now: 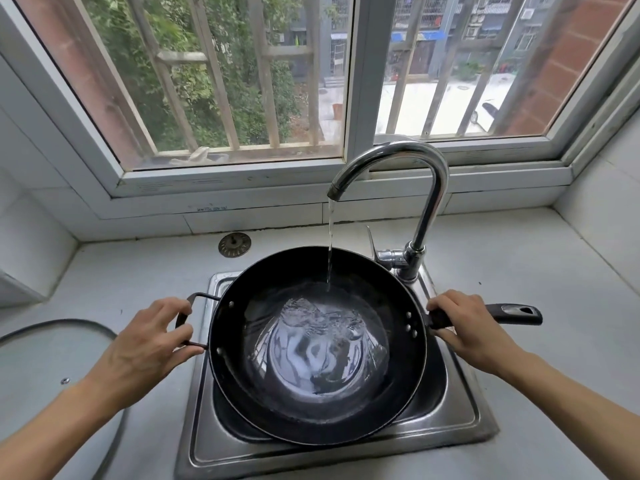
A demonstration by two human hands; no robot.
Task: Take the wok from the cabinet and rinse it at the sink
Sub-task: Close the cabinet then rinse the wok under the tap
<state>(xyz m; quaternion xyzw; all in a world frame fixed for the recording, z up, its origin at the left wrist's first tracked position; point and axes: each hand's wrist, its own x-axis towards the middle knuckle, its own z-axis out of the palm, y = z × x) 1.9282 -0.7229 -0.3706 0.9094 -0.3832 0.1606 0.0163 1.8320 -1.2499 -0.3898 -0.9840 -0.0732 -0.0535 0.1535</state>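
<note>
Now wok (pixel 317 382) between left hand (pixel 145 344), right hand (pixel 464 327)

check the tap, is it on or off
On. A thin stream of water falls from the faucet spout into the wok, where water is pooling and rippling.

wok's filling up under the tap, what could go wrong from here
1. The wok already holds a pool of water while the faucet runs. More weight may tip it, since the left hand pinches only the thin loop handle.
2. The wok is almost as wide as the sink, so tilting it to pour could spill water onto the counter.
3. The glass lid lies close to the left forearm and could get knocked.
</note>
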